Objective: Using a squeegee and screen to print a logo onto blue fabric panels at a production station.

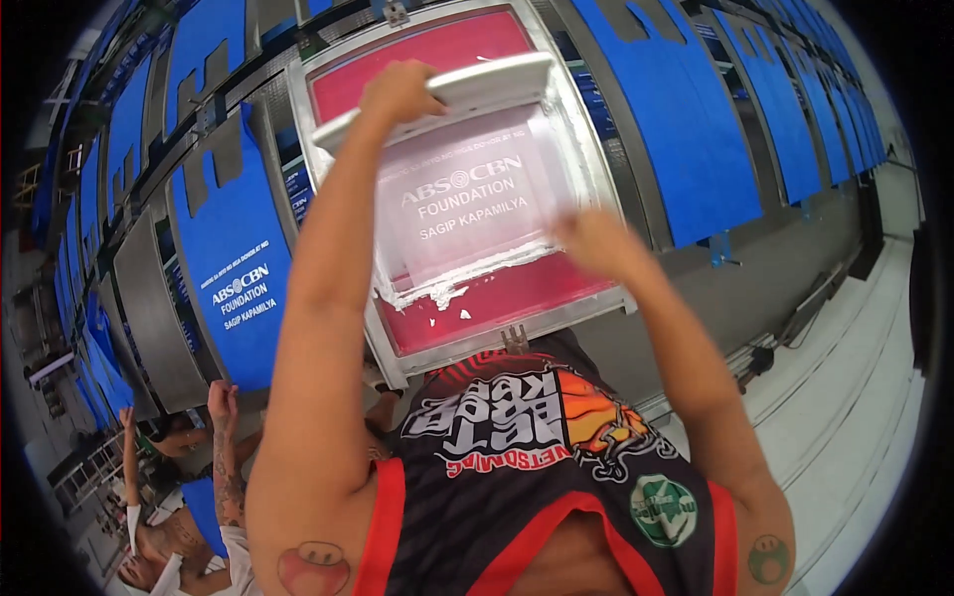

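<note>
My left hand (399, 92) is closed on a long pale squeegee (497, 84) that lies across the far part of a screen-printing frame (588, 139). The frame has pinkish-red mesh (537, 288) with a paler window (447, 233) of stencilled lettering in its middle. White ink (417, 293) lies in a ragged line and clumps along the window's near edge. Over the frame's right side is my right hand (594, 241), smeared by motion, so its fingers do not show clearly. I cannot tell whether it touches the frame.
Blue cut-out sheets (666, 119) lie on grey boards in rows to both sides. One printed blue sheet (234, 233) lies just left of the frame. At the lower left, a co-worker (189, 541) raises hands to that sheet's near edge. White-grey floor panels (835, 397) show at the right.
</note>
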{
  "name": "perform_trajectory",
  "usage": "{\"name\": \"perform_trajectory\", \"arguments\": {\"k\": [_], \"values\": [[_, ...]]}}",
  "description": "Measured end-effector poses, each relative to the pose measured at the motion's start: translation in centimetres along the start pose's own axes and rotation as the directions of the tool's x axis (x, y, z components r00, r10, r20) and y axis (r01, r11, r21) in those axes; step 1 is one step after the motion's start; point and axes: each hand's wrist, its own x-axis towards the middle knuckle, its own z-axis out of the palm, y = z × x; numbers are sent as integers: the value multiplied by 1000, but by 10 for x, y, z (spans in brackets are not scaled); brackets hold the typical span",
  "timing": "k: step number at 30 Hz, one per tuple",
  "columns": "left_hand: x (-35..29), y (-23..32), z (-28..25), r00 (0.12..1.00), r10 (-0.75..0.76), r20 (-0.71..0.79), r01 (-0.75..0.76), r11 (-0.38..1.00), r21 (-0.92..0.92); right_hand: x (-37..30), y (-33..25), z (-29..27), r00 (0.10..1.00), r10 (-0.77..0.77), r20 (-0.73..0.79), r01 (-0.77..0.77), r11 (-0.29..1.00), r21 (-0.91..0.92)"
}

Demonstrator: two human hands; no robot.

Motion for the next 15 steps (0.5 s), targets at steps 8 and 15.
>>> {"name": "perform_trajectory", "arguments": {"k": [8,15], "values": [[11,2,-3,998,12,54,-16,997,72,-95,71,173,893,95,440,-415,552,723],[19,-10,-15,998,63,-6,-62,986,158,-132,30,123,983,73,168,-176,635,753]]}}
